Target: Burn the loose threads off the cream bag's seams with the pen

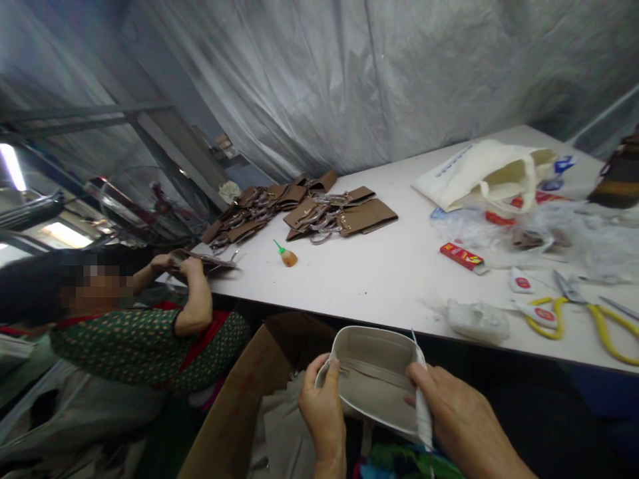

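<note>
Between my two hands is an off-white handbag, its mouth held wide so the beige lining and an inner pocket seam show. My left hand pinches the bag's left rim, thumb inside. On the opposite side my right hand grips the right rim, where a whitish flap or strap end hangs down. The bag is above my lap, just in front of the table edge. Its underside is hidden from me.
Brown bags lie on the white table with a glue bottle. To the right are yellow-handled scissors, a red box and a cream tote. A cardboard box stands below; a co-worker handles a bag.
</note>
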A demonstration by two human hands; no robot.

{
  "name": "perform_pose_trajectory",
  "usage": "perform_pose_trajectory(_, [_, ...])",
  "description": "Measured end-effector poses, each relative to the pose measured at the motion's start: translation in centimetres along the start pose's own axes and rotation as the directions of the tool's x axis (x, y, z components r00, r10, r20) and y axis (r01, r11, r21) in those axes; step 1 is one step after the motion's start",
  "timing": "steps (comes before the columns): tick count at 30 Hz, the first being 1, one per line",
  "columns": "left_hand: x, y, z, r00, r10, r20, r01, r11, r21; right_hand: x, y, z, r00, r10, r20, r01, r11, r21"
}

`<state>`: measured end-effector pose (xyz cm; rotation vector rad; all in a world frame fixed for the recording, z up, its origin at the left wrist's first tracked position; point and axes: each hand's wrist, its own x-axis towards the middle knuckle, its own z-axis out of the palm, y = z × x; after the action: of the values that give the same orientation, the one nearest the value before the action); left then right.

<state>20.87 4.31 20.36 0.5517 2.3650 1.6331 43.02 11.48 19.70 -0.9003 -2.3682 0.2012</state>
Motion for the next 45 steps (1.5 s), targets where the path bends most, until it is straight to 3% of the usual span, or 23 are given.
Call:
perform_pose_trajectory(5, [-0.3, 0.1, 0.1, 0.999, -0.023, 0.023, 0.023, 1.000, -0.005, -0.3, 0.0, 0.4, 0.998, 0.011, 0.056, -0.013, 0.999, 0.038])
perform_pose_trajectory(10, [-0.4, -0.5, 0.0, 0.999, -0.044, 0.023, 0.044, 0.999, -0.020, -0.8, -0.2, 0.5, 0.989, 0.033, 0.142, -0.066, 0.969, 0.237])
perform_pose_trajectory(16, [-0.6, -1.0, -0.1, 0.998, -0.053, 0.025, 0.054, 0.997, -0.061, -1.7, -0.2, 0.8, 0.983, 0.165, 0.080, -0.183, 0.878, 0.442])
perform_pose_trajectory(20, [-1.2, -0.9, -1.6, 0.997, -0.063, 0.040, 0.068, 0.987, -0.143, -1.7, 0.0, 0.3, 0.971, 0.232, 0.058, -0.225, 0.807, 0.546])
perform_pose_trajectory(22, [-1.2, -0.3, -3.3, 1.000, 0.004, -0.028, -0.008, 0.990, -0.142, -1.6, -0.1, -0.2, 0.976, 0.215, 0.035, -0.195, 0.791, 0.580])
perform_pose_trajectory(24, [-0.8, 0.9, -5.1, 0.979, 0.164, -0.118, -0.174, 0.981, -0.084, -1.4, -0.4, -0.7, 0.983, 0.181, 0.018, -0.154, 0.772, 0.617])
perform_pose_trajectory(26, [-0.3, 2.8, -6.4, 0.932, 0.353, -0.076, -0.357, 0.932, -0.052, -1.1, -0.9, -1.3, 0.990, 0.139, -0.001, -0.104, 0.748, 0.655])
perform_pose_trajectory(28, [0.2, 5.4, -6.9, 0.853, 0.495, 0.163, -0.493, 0.868, -0.054, -0.7, -1.4, -1.9, 0.996, 0.086, -0.008, -0.057, 0.722, 0.689])
perform_pose_trajectory(29, [0.3, 7.0, -6.8, 0.784, 0.519, 0.341, -0.535, 0.843, -0.052, -0.5, -1.6, -2.2, 0.998, 0.056, -0.006, -0.036, 0.708, 0.705])
perform_pose_trajectory(31, [0.3, 10.3, -6.0, 0.580, 0.450, 0.679, -0.586, 0.810, -0.036, -0.2, -2.0, -3.0, 1.000, 0.000, 0.001, -0.001, 0.689, 0.725])
perform_pose_trajectory(33, [0.2, 13.5, -4.8, 0.319, 0.291, 0.902, -0.611, 0.790, -0.039, 0.1, -2.1, -3.9, 0.999, -0.032, -0.004, 0.024, 0.682, 0.731])
perform_pose_trajectory(35, [0.1, 15.9, -3.2, 0.073, 0.200, 0.977, -0.607, 0.786, -0.116, 0.4, -2.0, -4.7, 0.999, -0.037, -0.023, 0.041, 0.671, 0.740])
perform_pose_trajectory(36, [0.2, 16.7, -2.4, -0.024, 0.186, 0.982, -0.584, 0.795, -0.165, 0.5, -1.9, -5.0, 0.999, -0.026, -0.038, 0.045, 0.661, 0.749])
perform_pose_trajectory(38, [0.7, 17.5, -0.7, -0.158, 0.180, 0.971, -0.511, 0.826, -0.237, 0.7, -1.6, -5.3, 0.998, 0.022, -0.056, 0.029, 0.640, 0.768])
perform_pose_trajectory(40, [1.3, 17.2, 1.1, -0.221, 0.164, 0.962, -0.453, 0.856, -0.250, 0.9, -1.1, -5.3, 0.992, 0.107, -0.062, -0.018, 0.625, 0.780])
perform_pose_trajectory(42, [1.8, 16.2, 2.7, -0.236, 0.144, 0.961, -0.444, 0.864, -0.238, 1.0, -0.5, -5.1, 0.973, 0.224, -0.054, -0.098, 0.615, 0.783])
perform_pose_trajectory(43, [1.9, 15.6, 3.4, -0.223, 0.139, 0.965, -0.443, 0.867, -0.227, 1.1, -0.1, -4.9, 0.956, 0.290, -0.047, -0.146, 0.606, 0.782])
perform_pose_trajectory(45, [1.8, 14.3, 4.7, -0.153, 0.158, 0.976, -0.420, 0.884, -0.208, 1.3, 0.7, -4.5, 0.908, 0.419, -0.025, -0.244, 0.575, 0.781])
